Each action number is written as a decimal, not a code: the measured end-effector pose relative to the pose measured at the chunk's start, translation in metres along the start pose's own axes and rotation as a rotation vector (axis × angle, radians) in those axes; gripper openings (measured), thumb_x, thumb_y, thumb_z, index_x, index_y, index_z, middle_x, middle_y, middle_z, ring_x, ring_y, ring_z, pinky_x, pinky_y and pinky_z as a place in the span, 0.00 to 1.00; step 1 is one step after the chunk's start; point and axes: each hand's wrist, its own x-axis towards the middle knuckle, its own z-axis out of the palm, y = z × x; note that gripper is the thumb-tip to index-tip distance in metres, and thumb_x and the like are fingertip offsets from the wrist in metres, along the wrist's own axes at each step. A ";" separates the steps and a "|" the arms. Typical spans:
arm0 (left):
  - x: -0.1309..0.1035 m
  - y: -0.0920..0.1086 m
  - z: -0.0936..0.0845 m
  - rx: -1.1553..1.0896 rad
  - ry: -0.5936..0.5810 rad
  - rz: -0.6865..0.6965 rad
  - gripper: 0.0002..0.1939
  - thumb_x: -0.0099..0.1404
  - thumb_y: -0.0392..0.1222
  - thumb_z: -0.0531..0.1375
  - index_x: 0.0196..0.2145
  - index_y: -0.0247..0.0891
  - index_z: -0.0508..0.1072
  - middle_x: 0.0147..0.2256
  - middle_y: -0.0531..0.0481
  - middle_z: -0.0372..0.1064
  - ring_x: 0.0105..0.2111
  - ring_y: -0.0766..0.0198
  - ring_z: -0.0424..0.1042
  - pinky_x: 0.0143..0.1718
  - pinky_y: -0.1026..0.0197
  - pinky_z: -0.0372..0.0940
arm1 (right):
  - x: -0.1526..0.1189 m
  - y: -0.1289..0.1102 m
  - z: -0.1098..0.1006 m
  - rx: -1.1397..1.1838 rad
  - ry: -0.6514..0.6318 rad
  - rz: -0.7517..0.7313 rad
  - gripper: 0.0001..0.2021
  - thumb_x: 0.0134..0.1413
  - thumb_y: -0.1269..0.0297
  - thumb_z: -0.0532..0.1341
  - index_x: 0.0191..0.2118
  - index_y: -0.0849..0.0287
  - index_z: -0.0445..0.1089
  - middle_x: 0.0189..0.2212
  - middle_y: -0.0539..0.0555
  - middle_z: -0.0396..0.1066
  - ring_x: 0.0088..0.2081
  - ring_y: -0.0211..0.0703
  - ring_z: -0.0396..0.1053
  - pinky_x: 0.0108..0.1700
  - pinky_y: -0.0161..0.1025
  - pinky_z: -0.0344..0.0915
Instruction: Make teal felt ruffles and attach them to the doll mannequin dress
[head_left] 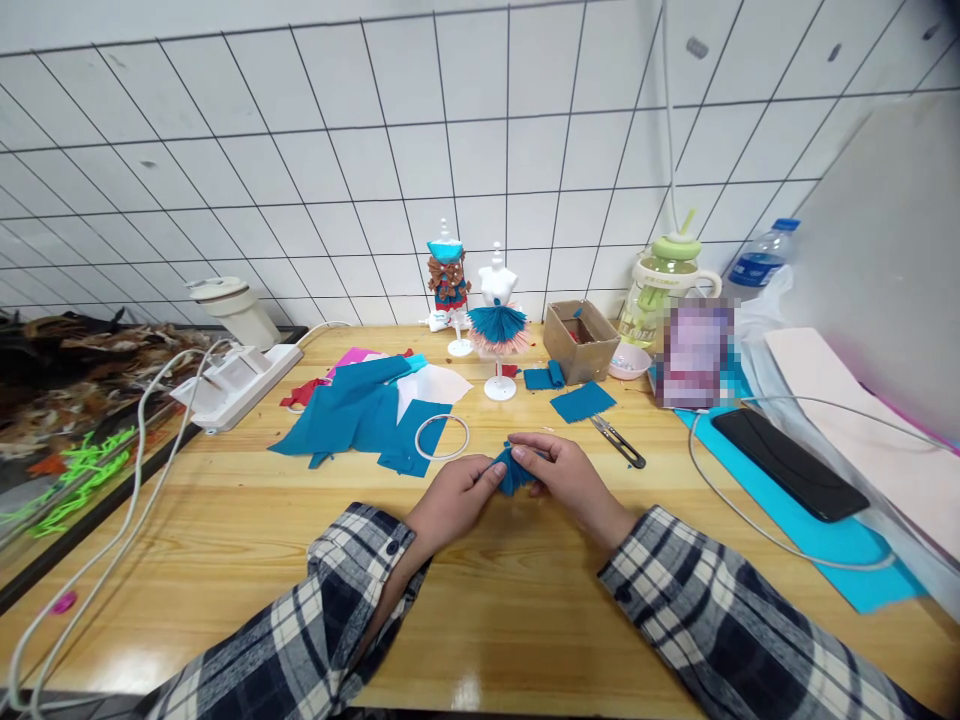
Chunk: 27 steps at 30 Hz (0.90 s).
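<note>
Both hands hold one small piece of pleated teal crepe paper (514,476) above the table's middle. My left hand (463,492) pinches its left edge between thumb and fingers. On the right side, the thumb and fingers of my right hand (564,474) are closed on the gathered top. Beyond the hands stands a small white mannequin (498,285) wearing a pleated teal and pink skirt (498,326). A ring of white tape (442,438) lies close to my left hand. Thread snips (619,442) rest to the right, beside a flat teal paper piece (583,402).
Teal sheets (352,410) spread at left, near a power strip (244,385) with cables. At the back are a second dressed mannequin (448,275), a cardboard box (581,342), a small pink bowl (628,362) and a drink bottle (660,290). A black phone (789,464) lies right.
</note>
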 end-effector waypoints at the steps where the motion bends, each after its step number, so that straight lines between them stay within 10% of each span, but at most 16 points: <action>1: 0.000 0.000 0.000 -0.003 0.002 0.002 0.22 0.69 0.51 0.47 0.28 0.36 0.72 0.28 0.52 0.70 0.30 0.64 0.68 0.34 0.65 0.60 | 0.000 0.000 -0.001 -0.019 -0.004 0.005 0.23 0.45 0.50 0.65 0.46 0.57 0.74 0.39 0.56 0.76 0.29 0.41 0.71 0.21 0.34 0.65; 10: 0.012 -0.003 -0.009 -0.055 0.142 -0.059 0.19 0.63 0.54 0.55 0.41 0.38 0.76 0.40 0.46 0.75 0.40 0.57 0.72 0.41 0.60 0.64 | 0.008 -0.002 -0.009 -0.042 0.109 -0.154 0.16 0.44 0.52 0.65 0.33 0.60 0.77 0.29 0.54 0.76 0.27 0.40 0.69 0.25 0.35 0.62; 17: 0.102 -0.032 -0.023 -0.066 0.494 -0.125 0.31 0.58 0.52 0.61 0.56 0.33 0.64 0.50 0.36 0.70 0.50 0.54 0.69 0.48 0.55 0.64 | 0.029 -0.002 -0.033 0.015 0.164 -0.270 0.14 0.41 0.54 0.67 0.32 0.59 0.76 0.33 0.55 0.77 0.36 0.45 0.72 0.39 0.40 0.68; 21: 0.143 -0.033 -0.012 0.048 0.474 -0.142 0.24 0.60 0.51 0.59 0.49 0.33 0.68 0.44 0.38 0.74 0.44 0.56 0.73 0.42 0.59 0.65 | 0.035 0.004 -0.036 -0.010 0.107 -0.320 0.13 0.43 0.54 0.67 0.32 0.59 0.77 0.34 0.55 0.78 0.39 0.46 0.73 0.45 0.43 0.67; 27: 0.123 -0.019 -0.008 0.155 0.476 -0.150 0.14 0.66 0.45 0.52 0.41 0.38 0.73 0.37 0.44 0.76 0.38 0.56 0.73 0.38 0.60 0.62 | 0.034 0.006 -0.039 0.006 0.083 -0.340 0.14 0.45 0.53 0.66 0.33 0.59 0.77 0.34 0.56 0.78 0.38 0.46 0.73 0.44 0.43 0.68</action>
